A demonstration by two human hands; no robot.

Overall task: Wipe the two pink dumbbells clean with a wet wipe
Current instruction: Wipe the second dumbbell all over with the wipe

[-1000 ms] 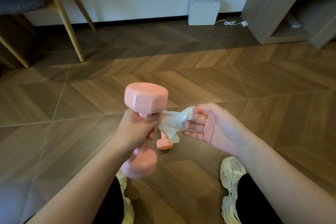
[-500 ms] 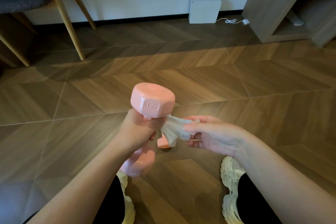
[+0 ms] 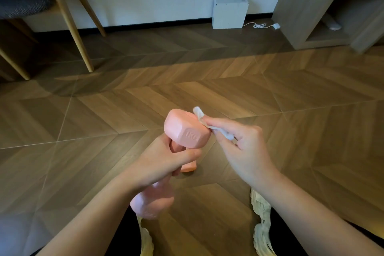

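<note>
The left hand [image 3: 164,162] is wrapped round the handle of a pink dumbbell [image 3: 187,131], fingers and thumb curled tight about it. It holds the dumbbell tilted in the air above the wooden floor [image 3: 291,151], the upper head marked 1KG on one face and the lower head blurred beside the left forearm. The right hand [image 3: 243,147] pinches a white wet wipe [image 3: 200,114] between thumb and fingers and presses it against the far right edge of that upper head. One end of the wipe sticks up past the fingertips and another bit shows under the thumb. Just beneath the left hand a small pink piece of the 2nd dumbbell [image 3: 188,168] shows down on the floor, mostly hidden. The pale shoes [image 3: 261,224] sit at the bottom edge. Against the wall stands a white box [image 3: 229,13] with a white cable [image 3: 259,25] beside it, a grey shelf unit [image 3: 307,6] to the right and wooden chair legs [image 3: 70,23] to the left.
</note>
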